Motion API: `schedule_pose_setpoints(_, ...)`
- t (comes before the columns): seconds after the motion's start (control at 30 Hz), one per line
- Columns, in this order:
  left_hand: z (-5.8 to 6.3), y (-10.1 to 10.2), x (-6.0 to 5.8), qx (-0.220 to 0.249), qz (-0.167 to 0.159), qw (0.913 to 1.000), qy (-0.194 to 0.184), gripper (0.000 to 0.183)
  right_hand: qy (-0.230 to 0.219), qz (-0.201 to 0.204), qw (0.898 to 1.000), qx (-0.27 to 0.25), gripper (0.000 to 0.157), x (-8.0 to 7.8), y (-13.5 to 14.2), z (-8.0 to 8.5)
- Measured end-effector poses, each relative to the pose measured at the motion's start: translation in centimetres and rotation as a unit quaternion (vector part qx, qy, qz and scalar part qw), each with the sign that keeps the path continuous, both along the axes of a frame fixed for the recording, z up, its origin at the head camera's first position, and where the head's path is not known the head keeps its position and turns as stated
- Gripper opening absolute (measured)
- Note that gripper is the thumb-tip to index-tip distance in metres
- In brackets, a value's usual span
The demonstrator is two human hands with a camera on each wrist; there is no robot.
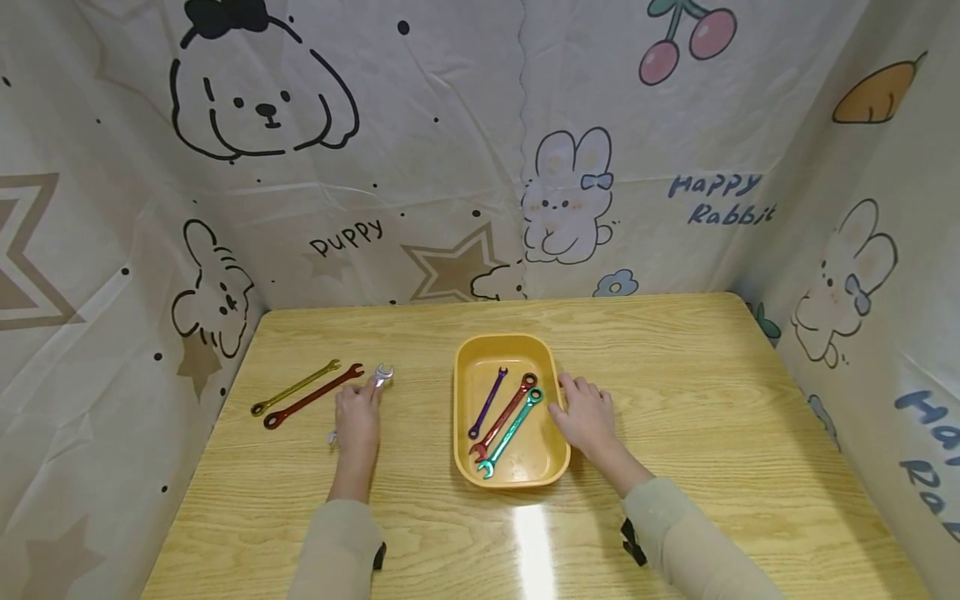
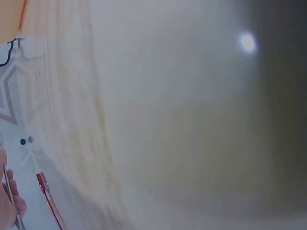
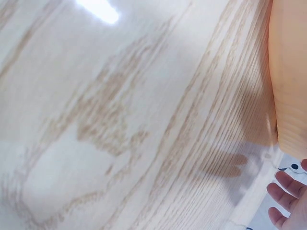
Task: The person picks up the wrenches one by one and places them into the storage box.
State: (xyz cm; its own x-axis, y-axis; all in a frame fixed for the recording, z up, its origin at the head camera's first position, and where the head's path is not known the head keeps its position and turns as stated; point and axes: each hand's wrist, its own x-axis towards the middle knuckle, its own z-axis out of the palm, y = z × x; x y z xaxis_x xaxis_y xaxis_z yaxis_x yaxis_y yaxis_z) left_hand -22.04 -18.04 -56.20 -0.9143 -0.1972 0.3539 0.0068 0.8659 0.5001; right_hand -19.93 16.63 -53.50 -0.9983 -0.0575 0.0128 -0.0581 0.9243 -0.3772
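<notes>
At the left of the table, my left hand [image 1: 357,414] grips a silver combination wrench [image 1: 383,373]; its open jaw end shows past the fingertips and the middle is hidden under the hand. Just left of it lie a dark red wrench [image 1: 313,397] and a gold wrench [image 1: 295,388]. My right hand [image 1: 587,414] rests at the right rim of a yellow plastic tray [image 1: 458,408], its fingers loosely spread and the thumb at the edge. Inside the tray are a small purple wrench [image 1: 488,403], a red wrench [image 1: 504,417] and a teal wrench [image 1: 512,432].
The wood-grain table [image 1: 660,350] carries the tray near its middle. Printed cloth [image 1: 450,100] hangs behind the table and along both sides. A bright light reflection lies on the tabletop in front of the tray.
</notes>
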Motion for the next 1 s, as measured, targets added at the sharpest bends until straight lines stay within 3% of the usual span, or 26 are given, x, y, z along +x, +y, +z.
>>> schedule_pose_setpoints(1.0,2.0,4.4,-0.3,-0.012,-0.037,0.9991,0.018,0.024,0.011,-0.003,1.0,0.007,0.047,-0.2,0.1,-0.5)
